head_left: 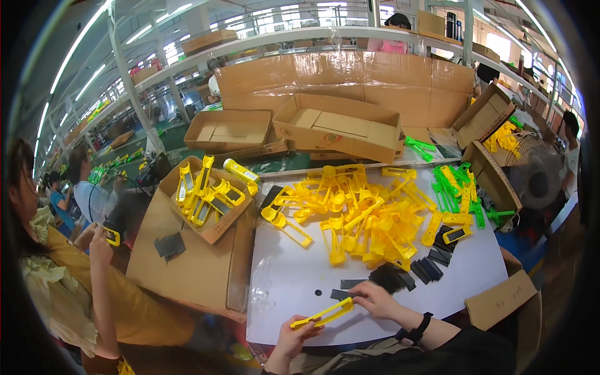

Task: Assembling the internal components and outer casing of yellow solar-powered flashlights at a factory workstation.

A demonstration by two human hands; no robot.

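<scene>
Your L hand (297,333) has its grip closed on the near-L end of the yellow frame (325,314), held tilted above the counter (281,275), L of mid near its front edge. Prob held by that end so the long opening stays free & the other end is within reach of your R hand (378,300). Can't tell if the R grip is closed on anything: fingertips bunch at the frame's far end, right by a dark strip (342,294).

The dark strip pile (392,277) sits closer to the front edge than the yellow heap (369,219), prob for a short reach. Green parts (449,187) lie toward the back R corner; the carton (236,222) w/ yellow pieces stands off the L edge, maybe to keep them apart.

Hidden: whatever's under your R fingers, plus the heap's lower layers. Your L forearm's cut off at the bottom; the black sleeve (462,353) covers part of the front edge.
</scene>
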